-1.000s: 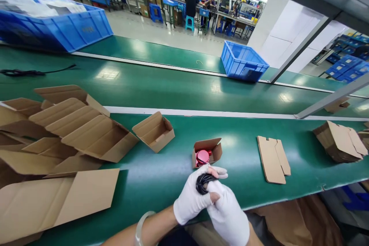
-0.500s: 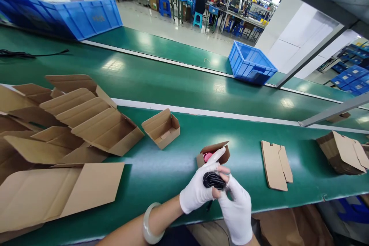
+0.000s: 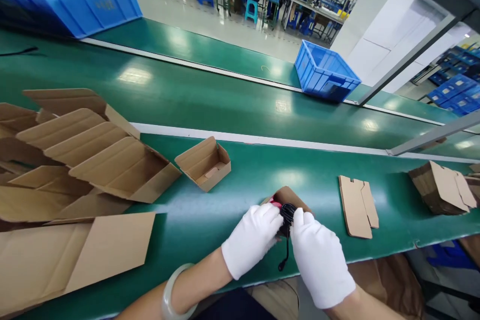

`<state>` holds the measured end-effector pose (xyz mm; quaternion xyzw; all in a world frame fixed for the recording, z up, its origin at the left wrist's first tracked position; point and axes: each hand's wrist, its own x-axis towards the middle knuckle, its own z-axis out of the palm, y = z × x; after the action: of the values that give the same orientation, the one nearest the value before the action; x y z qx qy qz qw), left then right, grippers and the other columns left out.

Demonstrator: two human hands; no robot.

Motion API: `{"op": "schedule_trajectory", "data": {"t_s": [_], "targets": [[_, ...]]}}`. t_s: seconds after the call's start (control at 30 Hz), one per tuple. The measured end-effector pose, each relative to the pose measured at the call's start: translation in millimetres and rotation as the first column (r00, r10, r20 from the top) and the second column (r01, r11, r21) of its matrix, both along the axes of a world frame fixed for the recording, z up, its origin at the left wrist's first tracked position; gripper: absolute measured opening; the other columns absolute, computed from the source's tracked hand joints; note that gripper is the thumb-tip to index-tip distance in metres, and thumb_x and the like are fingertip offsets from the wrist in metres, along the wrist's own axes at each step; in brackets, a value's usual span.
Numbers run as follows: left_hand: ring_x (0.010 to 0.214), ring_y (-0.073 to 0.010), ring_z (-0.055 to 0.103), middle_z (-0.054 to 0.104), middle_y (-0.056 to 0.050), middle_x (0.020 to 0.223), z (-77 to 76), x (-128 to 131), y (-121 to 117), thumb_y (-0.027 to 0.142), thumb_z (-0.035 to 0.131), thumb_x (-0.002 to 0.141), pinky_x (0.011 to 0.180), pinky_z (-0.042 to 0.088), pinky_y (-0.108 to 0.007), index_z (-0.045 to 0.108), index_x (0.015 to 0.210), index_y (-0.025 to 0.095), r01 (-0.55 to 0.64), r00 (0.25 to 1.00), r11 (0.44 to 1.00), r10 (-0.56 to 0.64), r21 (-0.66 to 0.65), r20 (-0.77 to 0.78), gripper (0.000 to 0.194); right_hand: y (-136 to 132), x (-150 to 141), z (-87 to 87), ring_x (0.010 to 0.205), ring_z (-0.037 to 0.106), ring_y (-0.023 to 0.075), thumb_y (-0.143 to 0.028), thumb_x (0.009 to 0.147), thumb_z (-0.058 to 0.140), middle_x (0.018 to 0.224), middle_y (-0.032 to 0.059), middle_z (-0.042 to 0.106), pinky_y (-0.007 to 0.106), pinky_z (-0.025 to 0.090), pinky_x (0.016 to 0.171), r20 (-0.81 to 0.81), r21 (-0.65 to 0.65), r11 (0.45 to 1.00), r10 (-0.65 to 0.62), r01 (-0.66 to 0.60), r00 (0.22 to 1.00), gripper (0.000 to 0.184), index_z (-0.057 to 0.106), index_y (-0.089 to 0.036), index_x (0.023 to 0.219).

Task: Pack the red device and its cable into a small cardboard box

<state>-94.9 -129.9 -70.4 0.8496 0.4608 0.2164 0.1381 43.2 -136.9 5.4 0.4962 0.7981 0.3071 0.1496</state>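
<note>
A coil of black cable [image 3: 288, 213] sits between my gloved hands at the opening of a small brown cardboard box [image 3: 290, 196]. One cable end with a dark plug [image 3: 282, 264] hangs down in front. My left hand [image 3: 253, 237] is closed at the coil's left side, its fingertips partly hidden by the box and cable. From the right, my right hand [image 3: 321, 257] pinches the coil with thumb and fingers. Beside the coil, a pink-red item [image 3: 276, 204] shows inside the box, mostly covered by my left fingers.
An open small box [image 3: 206, 165] stands to the left, beside a pile of open cartons [image 3: 108, 160]. Flat folded cardboard [image 3: 358, 207] lies to the right, with a stack of cardboard [image 3: 440, 187] farther right. Blue crates [image 3: 326, 72] [image 3: 101, 5] stand across the green bench.
Both hands have moved the cable coil from in front of the box up to its opening. The cable end now dangles free. The camera view has shifted slightly.
</note>
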Motion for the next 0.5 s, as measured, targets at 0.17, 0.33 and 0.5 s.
{"op": "schedule_trajectory", "data": {"t_s": [0.17, 0.33, 0.5], "targets": [[0.071, -0.0215, 0.051, 0.053, -0.004, 0.076, -13.9, 7.2, -3.8, 0.009, 0.042, 0.088, 0.056, 0.037, -0.033, 0.050, 0.079, 0.017, 0.004, 0.999, 0.993, 0.001, 0.121, -0.046, 0.014, -2.1, -23.6, -3.0, 0.035, 0.046, 0.0137, -0.002, 0.073, 0.054, 0.053, -0.0026, 0.039, 0.021, 0.027, 0.034, 0.099, -0.063, 0.993, -0.094, 0.101, 0.991, 0.016, 0.046, -0.015, 0.065], [0.068, -0.0208, 0.050, 0.052, -0.004, 0.074, -17.2, 10.6, -6.7, 0.007, 0.039, 0.088, 0.055, 0.035, -0.034, 0.051, 0.078, 0.016, -0.021, 0.999, 0.978, 0.028, 0.205, -0.028, 0.018, -6.1, -28.2, -2.2, 0.041, 0.051, 0.0163, -0.002, 0.077, 0.050, 0.057, 0.0021, 0.046, 0.022, 0.028, 0.037, 0.119, -0.074, 0.978, -0.187, 0.197, 0.975, 0.014, 0.049, -0.013, 0.070], [0.069, -0.0206, 0.051, 0.053, -0.004, 0.076, -13.7, 10.7, -8.6, 0.006, 0.039, 0.089, 0.054, 0.036, -0.034, 0.052, 0.083, 0.015, -0.019, 0.994, 0.975, 0.041, 0.221, -0.097, 0.017, -13.6, -18.7, -1.7, 0.046, 0.054, 0.0182, -0.003, 0.082, 0.045, 0.062, 0.0016, 0.050, 0.024, 0.030, 0.039, 0.034, -0.127, 0.983, -0.128, 0.132, 0.991, 0.019, 0.055, -0.015, 0.092]]}}
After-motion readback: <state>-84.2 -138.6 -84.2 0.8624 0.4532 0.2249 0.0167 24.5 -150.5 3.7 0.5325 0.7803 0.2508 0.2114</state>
